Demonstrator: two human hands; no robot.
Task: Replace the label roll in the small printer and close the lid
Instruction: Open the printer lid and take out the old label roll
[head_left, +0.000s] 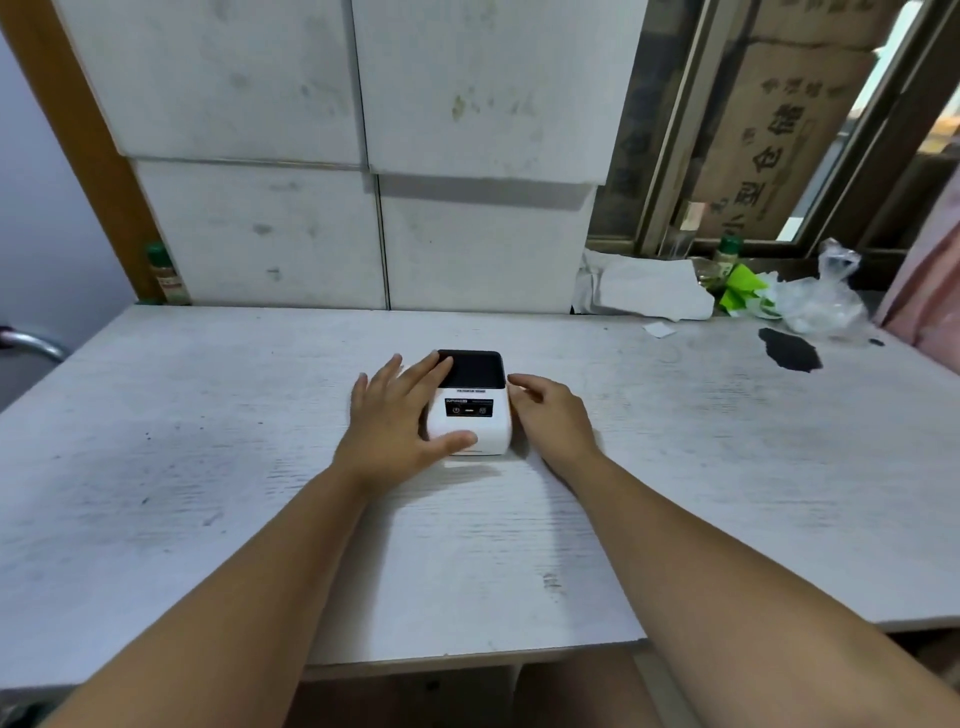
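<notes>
Seemingly barely begun, from the head view: shows the small printer (470, 410) with its dark lid (472, 369) down and no label roll anywhere, leaving opening, swapping and closing all to do. Sits at the middle of the table (208, 467) between both hands. Has the left hand (392, 421) spread, forefinger on the lid's edge and thumb across the front, and the right hand (553, 410) loosely bent at the right wall, contact unclear.
</notes>
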